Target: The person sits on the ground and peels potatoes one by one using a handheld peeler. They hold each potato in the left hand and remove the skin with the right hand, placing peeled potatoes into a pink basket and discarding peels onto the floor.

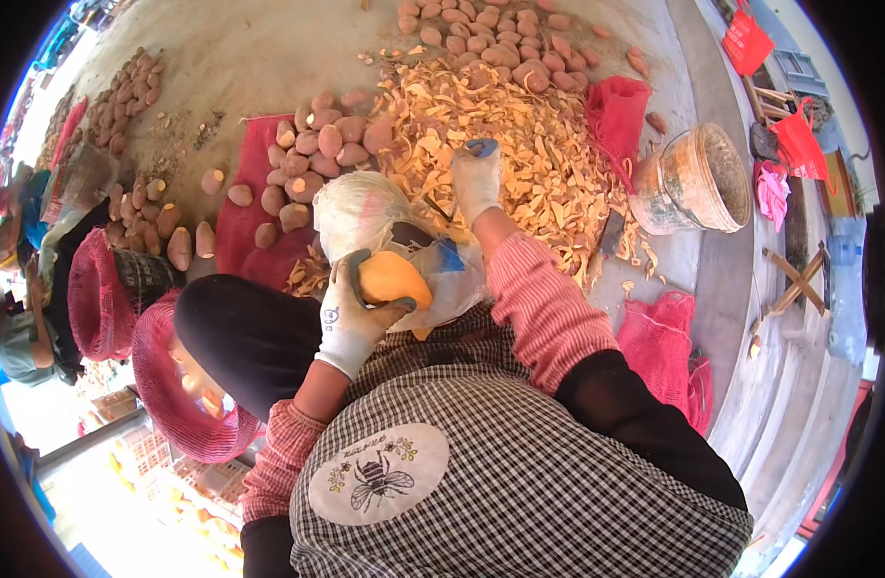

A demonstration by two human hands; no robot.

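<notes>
My left hand (359, 307), in a white glove with grey fingertips, grips a peeled orange sweet potato (393, 280) above my lap. My right hand (477, 177), gloved the same way, is closed over the peel pile; a thin dark tool (440, 210) shows beside it, its handle hidden by the glove. Orange peelings (518, 155) lie heaped in front of me. Unpeeled sweet potatoes (330, 141) are piled to the left of the heap, some with cut ends. A whitish plastic bag (359, 209) covers my knee below them.
A dirty bucket (692, 180) stands at the right, near a red mesh sack (655, 350). At the left, an open mesh sack (197, 390) holds peeled pieces beside my leg. More sweet potatoes (500, 43) lie beyond the peelings. A person (34, 339) is at the far left.
</notes>
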